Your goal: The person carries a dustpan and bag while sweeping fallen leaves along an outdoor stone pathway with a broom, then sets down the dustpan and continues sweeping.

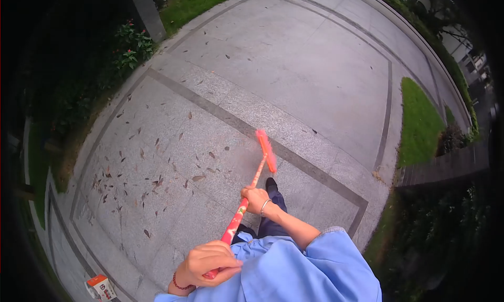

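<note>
A broom [242,210] with a red patterned handle slants away from my body, and its orange-red bristle head [266,152] is down at the paving just beyond my shoe. My left hand [211,262], a red beaded bracelet at its wrist, is closed round the top end of the handle. Lower down the handle my right hand [255,198] grips it, with a silver bangle at the wrist. Dry brown leaves [157,181] lie scattered on the grey paving [294,65], mostly left of the bristles.
At the lower left stands an orange-and-white box [101,288]. A planting bed with red flowers [127,44] and a grey post [145,13] border the paving on the left. Grass [420,126] lies on the right, near a dark low ledge [446,165].
</note>
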The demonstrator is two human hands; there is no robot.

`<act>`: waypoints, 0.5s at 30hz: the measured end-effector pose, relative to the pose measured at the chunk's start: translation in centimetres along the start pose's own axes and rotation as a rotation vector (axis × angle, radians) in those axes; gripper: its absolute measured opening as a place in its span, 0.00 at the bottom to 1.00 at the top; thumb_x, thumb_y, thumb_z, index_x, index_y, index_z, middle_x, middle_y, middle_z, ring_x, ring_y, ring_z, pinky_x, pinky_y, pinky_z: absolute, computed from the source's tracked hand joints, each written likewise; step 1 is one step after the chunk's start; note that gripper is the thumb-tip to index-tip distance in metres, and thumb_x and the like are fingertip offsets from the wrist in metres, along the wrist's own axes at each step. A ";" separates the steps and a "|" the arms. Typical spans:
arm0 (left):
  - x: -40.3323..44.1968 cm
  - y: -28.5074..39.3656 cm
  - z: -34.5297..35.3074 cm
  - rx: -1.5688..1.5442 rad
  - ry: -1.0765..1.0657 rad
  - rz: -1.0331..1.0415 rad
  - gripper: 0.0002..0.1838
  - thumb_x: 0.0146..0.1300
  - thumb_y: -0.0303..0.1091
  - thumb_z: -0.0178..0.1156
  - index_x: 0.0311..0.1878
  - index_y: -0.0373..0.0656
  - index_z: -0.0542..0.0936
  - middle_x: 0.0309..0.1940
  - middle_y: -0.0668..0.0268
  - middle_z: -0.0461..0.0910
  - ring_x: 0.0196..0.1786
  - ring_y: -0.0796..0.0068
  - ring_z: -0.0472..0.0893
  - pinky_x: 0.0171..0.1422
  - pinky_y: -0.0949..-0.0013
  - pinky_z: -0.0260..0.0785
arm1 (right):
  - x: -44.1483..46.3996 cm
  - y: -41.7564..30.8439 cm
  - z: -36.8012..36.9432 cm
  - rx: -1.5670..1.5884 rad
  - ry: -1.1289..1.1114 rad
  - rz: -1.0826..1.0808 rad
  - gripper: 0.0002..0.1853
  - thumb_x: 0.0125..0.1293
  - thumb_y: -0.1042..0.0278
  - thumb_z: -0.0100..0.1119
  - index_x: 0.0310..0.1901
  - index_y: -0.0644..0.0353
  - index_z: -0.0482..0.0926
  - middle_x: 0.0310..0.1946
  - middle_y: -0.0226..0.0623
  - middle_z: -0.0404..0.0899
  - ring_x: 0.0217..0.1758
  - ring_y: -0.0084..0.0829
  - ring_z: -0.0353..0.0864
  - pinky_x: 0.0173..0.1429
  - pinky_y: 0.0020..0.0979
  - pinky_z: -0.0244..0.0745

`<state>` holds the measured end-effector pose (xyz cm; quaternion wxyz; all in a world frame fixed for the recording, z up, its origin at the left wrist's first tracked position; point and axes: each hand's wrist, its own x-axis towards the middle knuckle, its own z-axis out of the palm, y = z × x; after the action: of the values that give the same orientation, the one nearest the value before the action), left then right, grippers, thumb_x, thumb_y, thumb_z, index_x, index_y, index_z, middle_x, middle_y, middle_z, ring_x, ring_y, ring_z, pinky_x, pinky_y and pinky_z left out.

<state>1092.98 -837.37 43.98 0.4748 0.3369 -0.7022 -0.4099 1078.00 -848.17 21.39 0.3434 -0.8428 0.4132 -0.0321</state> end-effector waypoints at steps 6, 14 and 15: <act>11.4 -15.3 6.8 -0.143 -0.008 -0.256 0.10 0.48 0.19 0.61 0.36 0.38 0.77 0.27 0.66 0.76 0.27 0.78 0.74 0.35 0.75 0.68 | -0.2 21.2 -8.2 -0.078 -0.035 0.455 0.08 0.46 0.69 0.59 0.30 0.58 0.77 0.35 0.42 0.75 0.40 0.45 0.76 0.43 0.40 0.72; 22.6 -26.9 14.5 -0.171 0.145 -0.386 0.06 0.53 0.21 0.57 0.35 0.37 0.77 0.31 0.61 0.78 0.34 0.73 0.78 0.37 0.75 0.68 | 5.6 38.8 -10.6 -0.065 -0.087 0.496 0.06 0.45 0.73 0.57 0.29 0.57 0.77 0.34 0.42 0.76 0.40 0.45 0.76 0.44 0.39 0.73; 22.3 -26.5 12.7 -0.128 0.193 -0.426 0.06 0.53 0.21 0.56 0.35 0.37 0.77 0.31 0.61 0.78 0.33 0.74 0.78 0.37 0.75 0.68 | 8.0 37.7 -9.4 -0.063 -0.102 0.441 0.06 0.45 0.72 0.57 0.28 0.58 0.77 0.34 0.42 0.75 0.40 0.45 0.76 0.44 0.39 0.73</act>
<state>1076.09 -864.89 26.28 0.4629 0.4843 -0.5391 -0.5104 1054.63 -875.10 3.90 0.3362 -0.7430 0.5702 0.0991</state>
